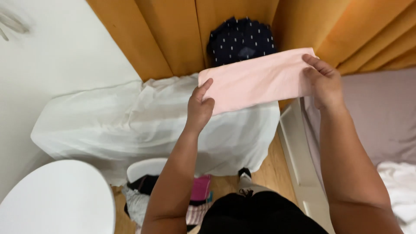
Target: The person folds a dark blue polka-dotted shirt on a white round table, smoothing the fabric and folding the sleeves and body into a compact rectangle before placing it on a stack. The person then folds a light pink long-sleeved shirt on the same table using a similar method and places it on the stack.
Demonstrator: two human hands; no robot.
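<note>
Here, hands: two, both raised over the draped surface.
Left hand (200,106): grip clamped on the left end of one folded pale pink cloth strip (255,80).
Right hand (325,82): grip clamped on the strip's right end.
Pink strip: held taut in the air between both hands, above one crumpled white sheet (130,121).
Behind: one dark navy dotted garment (241,40) against orange curtains (173,34).
Below: one round white worktop (56,199); a small pile of mixed clothes (197,195) on the wooden floor.
</note>
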